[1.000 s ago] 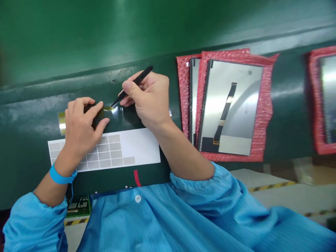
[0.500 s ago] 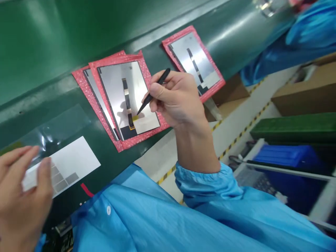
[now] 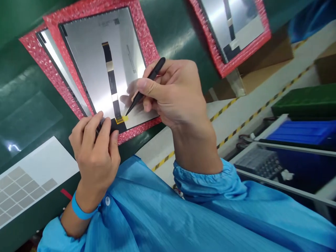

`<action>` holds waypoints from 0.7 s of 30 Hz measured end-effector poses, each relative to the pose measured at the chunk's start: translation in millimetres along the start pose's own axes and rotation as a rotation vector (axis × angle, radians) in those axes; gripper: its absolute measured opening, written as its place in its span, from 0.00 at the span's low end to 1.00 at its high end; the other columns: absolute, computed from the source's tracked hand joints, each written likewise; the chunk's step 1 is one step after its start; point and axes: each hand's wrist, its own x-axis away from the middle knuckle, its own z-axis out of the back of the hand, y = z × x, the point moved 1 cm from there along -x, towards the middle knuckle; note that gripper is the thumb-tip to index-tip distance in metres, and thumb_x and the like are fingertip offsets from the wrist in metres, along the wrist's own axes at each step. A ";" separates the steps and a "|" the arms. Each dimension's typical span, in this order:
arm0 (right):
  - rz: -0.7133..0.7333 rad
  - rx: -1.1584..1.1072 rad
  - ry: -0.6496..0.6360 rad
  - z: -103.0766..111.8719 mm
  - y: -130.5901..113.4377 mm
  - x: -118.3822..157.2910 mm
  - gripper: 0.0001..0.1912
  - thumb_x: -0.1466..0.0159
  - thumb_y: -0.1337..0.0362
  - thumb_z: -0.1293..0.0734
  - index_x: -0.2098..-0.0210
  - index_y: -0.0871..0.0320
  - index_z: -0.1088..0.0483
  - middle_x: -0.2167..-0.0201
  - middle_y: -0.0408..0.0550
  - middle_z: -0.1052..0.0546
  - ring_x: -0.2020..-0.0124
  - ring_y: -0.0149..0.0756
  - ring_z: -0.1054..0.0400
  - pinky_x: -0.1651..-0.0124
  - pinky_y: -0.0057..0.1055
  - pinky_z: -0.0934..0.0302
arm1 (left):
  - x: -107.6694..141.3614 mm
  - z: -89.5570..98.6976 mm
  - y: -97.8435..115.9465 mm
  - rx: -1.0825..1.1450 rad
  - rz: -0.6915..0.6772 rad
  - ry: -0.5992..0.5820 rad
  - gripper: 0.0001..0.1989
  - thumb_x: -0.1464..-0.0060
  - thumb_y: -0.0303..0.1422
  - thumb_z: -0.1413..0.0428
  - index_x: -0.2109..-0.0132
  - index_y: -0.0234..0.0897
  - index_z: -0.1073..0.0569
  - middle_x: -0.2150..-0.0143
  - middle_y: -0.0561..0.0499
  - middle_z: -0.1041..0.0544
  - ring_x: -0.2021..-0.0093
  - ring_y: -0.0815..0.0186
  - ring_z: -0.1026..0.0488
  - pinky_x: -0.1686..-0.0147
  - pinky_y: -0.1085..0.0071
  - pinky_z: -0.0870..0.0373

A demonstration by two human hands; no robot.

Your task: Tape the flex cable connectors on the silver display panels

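In my right hand (image 3: pixel 181 91) are black tweezers (image 3: pixel 147 84), held like a pen with their tip pointing down. The tip is at a small yellow tape piece (image 3: pixel 125 118), by the lower end of a dark flex cable (image 3: pixel 112 82). That cable lies along the shiny back of a display panel (image 3: pixel 86 52), which sits on a pink bubble-wrap bag (image 3: pixel 147 38). My left hand (image 3: pixel 96 150) rests its spread fingertips on the panel's lower left corner and grips nothing visible. A blue band (image 3: pixel 81 208) circles the left wrist.
Another panel lies partly under this one on a pink bag (image 3: pixel 52 70). A third panel (image 3: pixel 249 31) sits on pink wrap at upper right. A white sheet of grey square labels (image 3: pixel 55 157) and a clear film (image 3: pixel 31 115) lie left. Cardboard boxes (image 3: pixel 265 63) stand beyond the bench.
My left hand has come from the far left, over the label sheet, to the panel's lower corner. The tweezers stay near the yellow tape. The view has moved closer to the panel.
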 end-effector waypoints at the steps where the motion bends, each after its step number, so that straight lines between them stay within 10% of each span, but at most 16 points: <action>1: -0.005 -0.012 0.017 -0.9 -1.3 2.0 0.26 0.42 0.42 0.16 0.70 0.52 0.29 0.75 0.44 0.21 0.80 0.34 0.31 0.82 0.32 0.41 | 0.1 0.7 0.4 -0.007 -0.002 -0.010 0.15 0.33 0.26 0.39 0.41 0.36 0.20 0.40 0.37 0.18 0.38 0.45 0.23 0.38 0.45 0.25; 21: -0.045 0.036 0.087 -7.6 -8.2 12.5 0.26 0.45 0.36 0.17 0.73 0.45 0.29 0.71 0.44 0.19 0.78 0.42 0.29 0.73 0.50 0.25 | -1.5 4.9 4.5 -0.035 0.012 -0.096 0.20 0.34 0.26 0.38 0.37 0.42 0.23 0.36 0.39 0.20 0.35 0.44 0.25 0.37 0.37 0.26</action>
